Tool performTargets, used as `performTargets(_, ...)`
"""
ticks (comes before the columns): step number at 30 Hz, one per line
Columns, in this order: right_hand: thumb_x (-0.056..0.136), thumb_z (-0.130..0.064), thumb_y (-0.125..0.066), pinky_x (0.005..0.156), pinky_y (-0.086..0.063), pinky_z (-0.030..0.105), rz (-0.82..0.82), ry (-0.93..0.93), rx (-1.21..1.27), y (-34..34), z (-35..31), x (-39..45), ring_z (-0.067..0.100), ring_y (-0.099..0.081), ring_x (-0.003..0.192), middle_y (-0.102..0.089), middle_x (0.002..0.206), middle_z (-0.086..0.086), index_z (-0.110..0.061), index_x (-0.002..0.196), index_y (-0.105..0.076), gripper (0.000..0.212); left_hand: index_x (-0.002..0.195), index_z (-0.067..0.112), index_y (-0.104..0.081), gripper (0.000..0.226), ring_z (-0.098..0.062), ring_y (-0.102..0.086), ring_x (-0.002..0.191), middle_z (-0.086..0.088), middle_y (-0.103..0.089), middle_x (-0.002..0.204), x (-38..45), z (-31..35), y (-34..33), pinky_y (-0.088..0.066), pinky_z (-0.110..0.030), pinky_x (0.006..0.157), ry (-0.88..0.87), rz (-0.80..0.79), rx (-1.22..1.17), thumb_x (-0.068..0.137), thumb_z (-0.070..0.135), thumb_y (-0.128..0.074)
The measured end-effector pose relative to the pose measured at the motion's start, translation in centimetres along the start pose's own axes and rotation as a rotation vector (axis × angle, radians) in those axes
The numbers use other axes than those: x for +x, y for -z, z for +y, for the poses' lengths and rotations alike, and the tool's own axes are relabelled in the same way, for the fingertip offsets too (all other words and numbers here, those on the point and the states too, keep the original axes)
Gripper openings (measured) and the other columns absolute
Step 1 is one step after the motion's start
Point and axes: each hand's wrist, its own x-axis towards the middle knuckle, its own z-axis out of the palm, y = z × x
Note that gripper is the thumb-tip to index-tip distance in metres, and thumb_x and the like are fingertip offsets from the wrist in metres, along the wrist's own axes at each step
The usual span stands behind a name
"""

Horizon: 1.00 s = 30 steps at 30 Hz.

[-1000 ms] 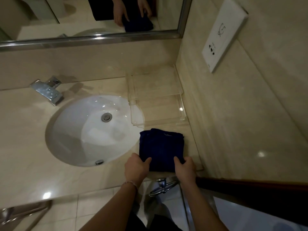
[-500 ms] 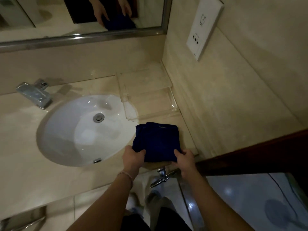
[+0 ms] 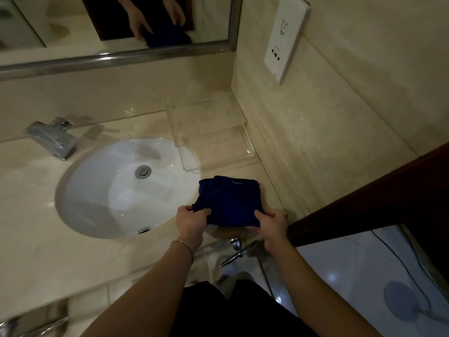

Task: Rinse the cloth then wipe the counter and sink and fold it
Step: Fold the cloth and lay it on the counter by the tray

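— So, nearest the camera, what are the hands doing?
— The left hand (image 3: pixel 190 223) pinches the near left corner of the folded dark blue cloth (image 3: pixel 229 201); the right hand (image 3: pixel 272 226) grips its near right corner, thumb on top; both have fingers curled round the fabric.
— And where does the cloth lie?
— On the beige worktop (image 3: pixel 36 239), at its front edge, just right of the white sink (image 3: pixel 102 190); its near edge is lifted slightly in the hands.
— Further back?
— A clear acrylic tray (image 3: pixel 213 139) stands just behind the cloth, against the side wall; a chrome tap (image 3: pixel 52 138) sits at the sink's far left; beyond that, a mirror (image 3: pixel 116 25) reflects the hands and cloth; a white socket plate (image 3: pixel 285 37) is on the right wall.
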Motion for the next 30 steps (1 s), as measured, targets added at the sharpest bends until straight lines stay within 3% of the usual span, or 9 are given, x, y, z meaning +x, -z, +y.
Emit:
performTargets(2,0.091,-0.01,-0.071,0.081,-0.062,0.047,0.012,-0.007,0.006,-0.2,-0.4,0.0,0.031,-0.066,0.101,-0.062,0.115,0.012,-0.008,0.116,-0.056,0.029,0.114,0.007,-0.048,0.046,-0.03,-0.065,0.1,-0.015,-0.059,0.111,0.0,0.4,-0.2,-0.061,-0.045,0.086,-0.008,0.022,-0.023,0.082,0.002,-0.08)
performTargets(7,0.094,-0.008,-0.067,0.082,-0.062,0.042,0.011,0.035,0.041,-0.9,-2.7,0.6,0.027,-0.065,0.097,-0.062,0.106,0.008,-0.011,0.108,-0.062,0.015,0.116,0.01,-0.048,0.047,-0.028,-0.063,0.095,-0.013,-0.058,0.108,0.3,2.3,-1.7,-0.06,-0.044,0.087,-0.077,0.076,-0.064,0.083,0.005,-0.08)
performTargets(15,0.09,-0.005,-0.071,0.072,-0.057,0.024,-0.044,0.062,0.117,-2.7,-6.3,3.0,0.023,-0.071,0.09,-0.07,0.099,0.009,-0.002,0.107,-0.069,0.017,0.121,0.006,-0.057,0.037,-0.019,-0.066,0.073,-0.009,-0.062,0.096,2.4,5.5,-4.2,-0.059,-0.032,0.07,-0.075,0.1,-0.155,0.087,0.002,-0.073)
performTargets(18,0.085,-0.004,-0.076,0.07,-0.056,0.023,-0.09,0.094,0.083,-3.2,-6.9,3.6,0.022,-0.072,0.09,-0.073,0.095,0.01,-0.007,0.097,-0.071,0.013,0.116,0.009,-0.06,0.032,-0.024,-0.071,0.081,-0.013,-0.067,0.104,3.1,5.8,-5.1,-0.058,-0.03,0.068,-0.072,0.128,-0.167,0.087,0.008,-0.075)
performTargets(20,0.081,-0.008,-0.08,0.068,-0.056,0.025,-0.107,0.144,-0.028,-3.4,-7.0,4.3,0.021,-0.072,0.088,-0.076,0.094,0.008,-0.012,0.094,-0.073,0.015,0.115,0.013,-0.061,0.035,-0.025,-0.072,0.092,-0.011,-0.07,0.109,3.4,5.9,-5.7,-0.06,-0.034,0.077,-0.082,0.131,-0.148,0.085,0.016,-0.079)
performTargets(23,0.082,-0.01,-0.079,0.072,-0.056,0.027,-0.104,0.203,-0.181,-3.6,-7.1,5.0,0.017,-0.069,0.09,-0.073,0.1,0.003,-0.016,0.104,-0.071,0.024,0.123,0.012,-0.061,0.042,-0.021,-0.066,0.101,-0.004,-0.068,0.112,3.6,6.0,-6.1,-0.055,-0.031,0.085,-0.175,0.089,0.047,0.086,0.019,-0.079)
performTargets(26,0.089,-0.017,-0.074,0.081,-0.058,0.034,-0.04,0.241,-0.344,-3.6,-7.2,5.9,0.022,-0.066,0.098,-0.068,0.109,0.005,-0.008,0.123,-0.063,0.036,0.131,0.011,-0.059,0.05,-0.024,-0.062,0.112,-0.006,-0.066,0.12,4.1,5.8,-6.0,-0.052,-0.032,0.092,-0.319,0.033,0.401,0.087,0.024,-0.079)
performTargets(30,0.092,-0.026,-0.071,0.079,-0.056,0.034,-0.008,0.298,-0.538,-3.9,-7.1,6.7,0.025,-0.065,0.101,-0.065,0.11,0.007,-0.007,0.117,-0.063,0.032,0.141,0.019,-0.051,0.061,-0.03,-0.043,0.131,-0.003,-0.05,0.139,4.5,5.2,-5.6,-0.041,-0.047,0.108,-0.404,0.037,0.827,0.089,0.043,-0.074)
